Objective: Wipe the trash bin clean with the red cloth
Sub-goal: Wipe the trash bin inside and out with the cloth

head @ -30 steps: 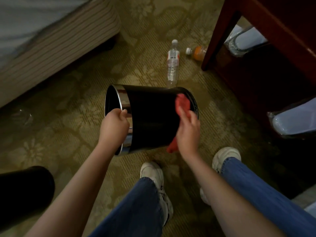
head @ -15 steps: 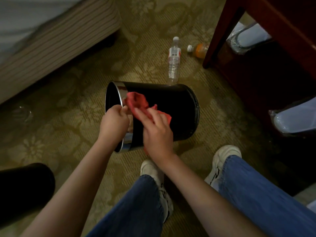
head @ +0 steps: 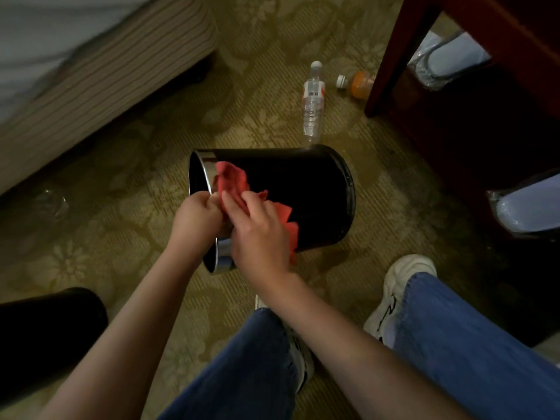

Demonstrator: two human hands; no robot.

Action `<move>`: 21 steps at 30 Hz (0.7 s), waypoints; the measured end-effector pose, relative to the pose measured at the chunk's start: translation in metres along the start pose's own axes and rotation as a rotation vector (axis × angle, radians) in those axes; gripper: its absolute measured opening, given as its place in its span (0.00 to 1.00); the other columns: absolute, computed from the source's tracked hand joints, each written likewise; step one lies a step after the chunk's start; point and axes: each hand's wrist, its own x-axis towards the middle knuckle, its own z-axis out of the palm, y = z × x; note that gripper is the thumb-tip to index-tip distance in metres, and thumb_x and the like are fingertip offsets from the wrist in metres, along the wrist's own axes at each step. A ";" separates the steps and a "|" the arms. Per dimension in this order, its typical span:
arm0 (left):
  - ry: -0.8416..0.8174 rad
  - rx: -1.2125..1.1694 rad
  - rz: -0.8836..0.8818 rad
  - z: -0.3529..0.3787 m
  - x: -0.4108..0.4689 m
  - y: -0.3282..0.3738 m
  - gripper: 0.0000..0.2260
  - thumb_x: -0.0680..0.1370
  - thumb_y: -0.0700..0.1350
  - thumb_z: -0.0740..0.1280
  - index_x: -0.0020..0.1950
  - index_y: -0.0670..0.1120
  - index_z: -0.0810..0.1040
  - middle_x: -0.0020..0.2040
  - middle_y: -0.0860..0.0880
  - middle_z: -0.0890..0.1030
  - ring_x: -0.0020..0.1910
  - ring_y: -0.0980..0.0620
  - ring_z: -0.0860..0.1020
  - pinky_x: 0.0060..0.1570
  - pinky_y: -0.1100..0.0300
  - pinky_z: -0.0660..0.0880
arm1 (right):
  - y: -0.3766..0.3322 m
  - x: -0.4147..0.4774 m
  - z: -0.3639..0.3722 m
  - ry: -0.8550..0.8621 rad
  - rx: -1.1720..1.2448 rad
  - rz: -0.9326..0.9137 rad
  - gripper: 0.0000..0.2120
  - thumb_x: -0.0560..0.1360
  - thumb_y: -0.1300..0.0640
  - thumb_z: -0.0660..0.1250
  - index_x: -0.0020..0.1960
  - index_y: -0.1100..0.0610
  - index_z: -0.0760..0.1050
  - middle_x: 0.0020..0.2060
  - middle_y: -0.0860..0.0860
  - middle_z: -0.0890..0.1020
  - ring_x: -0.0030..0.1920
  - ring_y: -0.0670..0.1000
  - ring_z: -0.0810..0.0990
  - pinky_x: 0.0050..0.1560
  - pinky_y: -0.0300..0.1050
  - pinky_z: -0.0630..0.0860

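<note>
While left hand (head: 195, 218) grips trash bin (head: 303, 183) rim, right hand (head: 260, 234) presses red cloth (head: 233, 181) flat, left fingertips hidden.

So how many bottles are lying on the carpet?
2. A clear water bottle lies just beyond the black trash bin. An orange drink bottle lies by the wooden table leg. A blurry clear thing near the bed might be another.

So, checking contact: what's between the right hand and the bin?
The cloth, under the right hand and against the bin wall; head view.
</note>
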 end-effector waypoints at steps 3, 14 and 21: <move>-0.026 -0.023 -0.027 -0.005 -0.002 -0.007 0.12 0.82 0.45 0.57 0.47 0.40 0.76 0.47 0.34 0.79 0.45 0.38 0.78 0.51 0.41 0.75 | 0.011 -0.002 -0.001 -0.068 -0.079 -0.122 0.27 0.71 0.65 0.68 0.69 0.53 0.70 0.60 0.56 0.74 0.50 0.58 0.74 0.37 0.49 0.77; -0.071 -0.086 -0.078 -0.008 -0.010 -0.002 0.10 0.82 0.46 0.56 0.44 0.47 0.74 0.52 0.33 0.79 0.51 0.34 0.78 0.53 0.40 0.75 | 0.108 0.020 -0.036 -0.086 -0.258 0.416 0.28 0.75 0.62 0.60 0.74 0.49 0.62 0.66 0.55 0.67 0.59 0.58 0.69 0.57 0.51 0.71; -0.035 -0.040 -0.059 -0.007 -0.011 -0.007 0.13 0.82 0.44 0.56 0.48 0.38 0.76 0.42 0.37 0.78 0.41 0.42 0.76 0.46 0.45 0.76 | -0.013 0.014 -0.002 -0.184 -0.045 -0.060 0.28 0.70 0.66 0.67 0.69 0.57 0.68 0.61 0.60 0.73 0.54 0.64 0.73 0.42 0.53 0.75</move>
